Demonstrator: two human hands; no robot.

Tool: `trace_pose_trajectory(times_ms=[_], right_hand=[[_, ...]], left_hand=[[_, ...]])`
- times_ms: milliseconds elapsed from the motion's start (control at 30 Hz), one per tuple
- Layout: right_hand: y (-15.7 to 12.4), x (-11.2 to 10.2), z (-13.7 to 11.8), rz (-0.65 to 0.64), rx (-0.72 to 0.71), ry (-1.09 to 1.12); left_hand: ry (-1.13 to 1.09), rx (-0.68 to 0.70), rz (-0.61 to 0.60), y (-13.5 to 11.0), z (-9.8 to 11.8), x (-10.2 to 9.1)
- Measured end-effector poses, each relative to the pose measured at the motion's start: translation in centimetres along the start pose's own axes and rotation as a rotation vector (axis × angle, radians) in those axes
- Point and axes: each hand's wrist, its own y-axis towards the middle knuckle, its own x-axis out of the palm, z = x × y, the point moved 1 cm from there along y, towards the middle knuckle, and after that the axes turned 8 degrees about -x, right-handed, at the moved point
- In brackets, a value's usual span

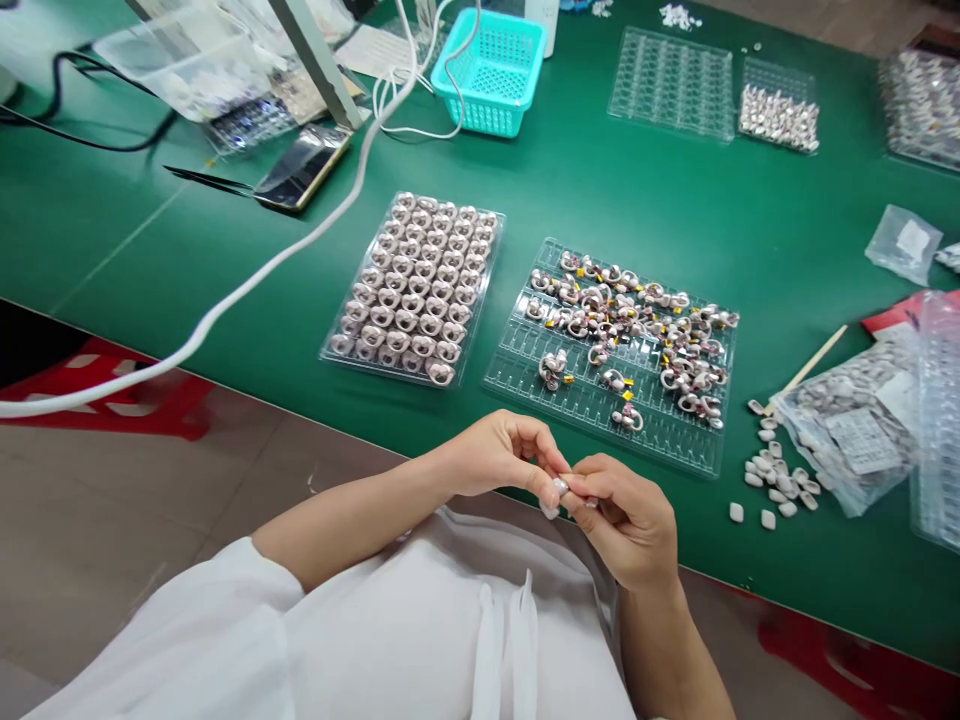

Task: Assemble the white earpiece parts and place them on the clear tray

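My left hand (504, 452) and my right hand (628, 515) meet over the table's front edge, fingertips pinched together. Between them is a small, shiny, pale rounded piece (560, 487); fingers hide much of it. Just beyond the hands lies a see-through tray (517, 365) strewn with small pale assemblies (555, 368) that carry yellow tabs and dark reddish bits. To its left stands another see-through tray (327, 352), filled with rows of beige rounded pieces (406, 320) with hollows.
On the right, loose pale caps (784, 482) lie by a thin wooden stick (814, 362) and a plastic bag (855, 425). A white cable (285, 258) crosses the left side. Behind are a phone (304, 170), black tweezers (214, 182), a turquoise basket (491, 118) and more trays (671, 85).
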Motion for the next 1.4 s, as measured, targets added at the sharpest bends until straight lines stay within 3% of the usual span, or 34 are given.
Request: trace_pose_trajectory(times_ms=[167, 233, 400, 600, 667, 800, 867, 1033, 1133, 1267, 1400], right_hand=[[-0.6, -0.1, 0.3, 0.003, 0.05, -0.02], [-0.6, -0.1, 0.5, 0.002, 0.051, -0.138], [0.5, 1.1, 0.4, -0.01, -0.156, -0.501], [1.7, 3.1, 0.0, -0.123, -0.325, -0.426], [1.6, 3.0, 0.1, -0.139, -0.315, -0.392], [1.0, 2.1, 0.5, -0.088, -0.23, -0.39], [0.8, 1.9, 0.6, -0.07, -0.208, -0.392], [1.2, 2.4, 0.8, -0.066, -0.225, -0.37], [1.1, 2.5, 1.0, -0.068, -0.218, -0.371], [0.6, 2.0, 1.1, -0.053, -0.187, -0.376], [0.2, 1.5, 0.9, -0.048, -0.132, -0.369]], left_hand=[[0.032, 0.061, -0.003, 0.0, -0.3, 0.1], [0.177, 0.118, 0.04, -0.5, 0.3, 0.1], [0.841, 0.285, 0.204, -3.2, 2.5, 0.4], [1.066, 0.351, 0.23, -7.1, 3.8, -1.1], [1.05, 0.452, 0.378, -8.6, 4.1, -2.7], [0.948, 0.625, 0.902, -10.9, 4.3, -6.5], [0.948, 0.719, 1.033, -11.2, 4.0, -8.1], [1.186, 0.999, 0.988, -9.9, 3.2, -10.3], [1.334, 1.087, 0.971, -9.4, 3.2, -10.8], [1.452, 1.092, 0.916, -9.8, 3.6, -11.0], [1.564, 1.003, 0.908, -10.3, 3.8, -10.8]])
